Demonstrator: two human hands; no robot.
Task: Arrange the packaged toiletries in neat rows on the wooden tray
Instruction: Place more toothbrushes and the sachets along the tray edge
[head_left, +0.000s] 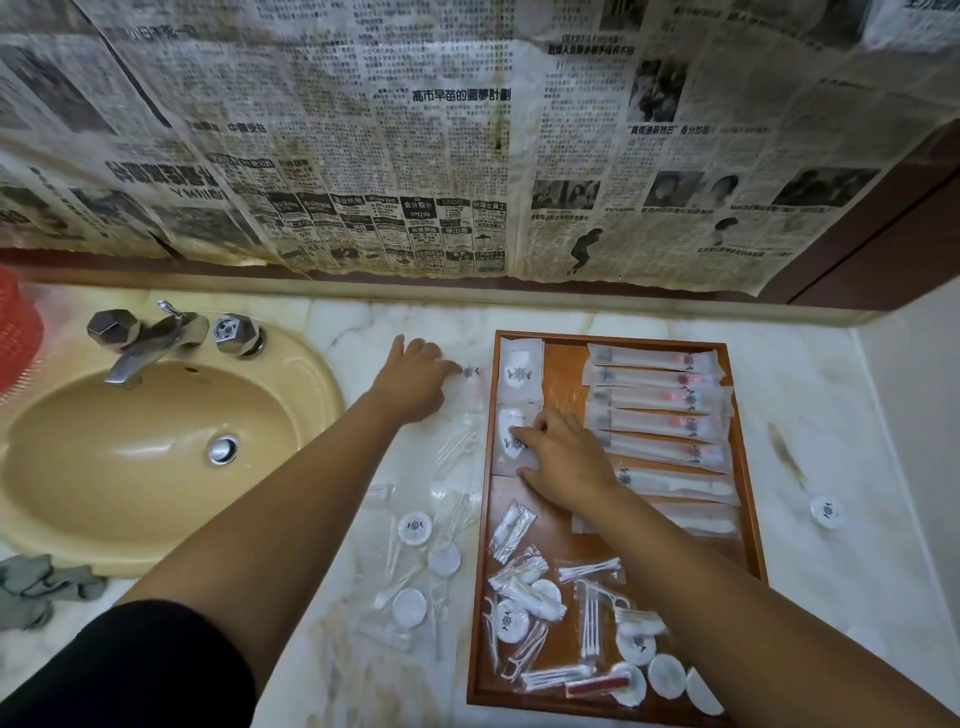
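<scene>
Leans over a marble counter (358, 332), both bare arms stretched forward.

Lays the left hand (413, 382) on the counter just outside the far left corner of the wooden tray (608, 339). Fingers extended, tips touching a clear packet (470, 375) printed with a dark emblem. No curl round the packet, so an open hand.

Presses the right hand (563, 460) down inside the tray, close to its left edge. Fingers spread and fairly straight on a white sachet (511, 439). Open as well, gripping nothing.

In the tray's far left corner, just beyond that sachet: a second white sachet (520, 366), the two forming one column along the left edge.

Along the tray's right edge: a row of long packets (654, 400), laid crosswise one after another from the far right corner toward the middle, several with red contents.

At the tray's near edge: a loose heap (571, 618) of cotton buds, floss picks and round white discs, overlapping and unsorted.

On the counter between the tray's left edge and the beige sink (130, 467): scattered packets (441, 551), clear wrappers with picks and discs, lying at all angles.

Past the tray's right edge, well apart from it: a single round disc (827, 512) on the marble.

Behind the counter's far edge: old newspaper (467, 156) covering the wall.
</scene>
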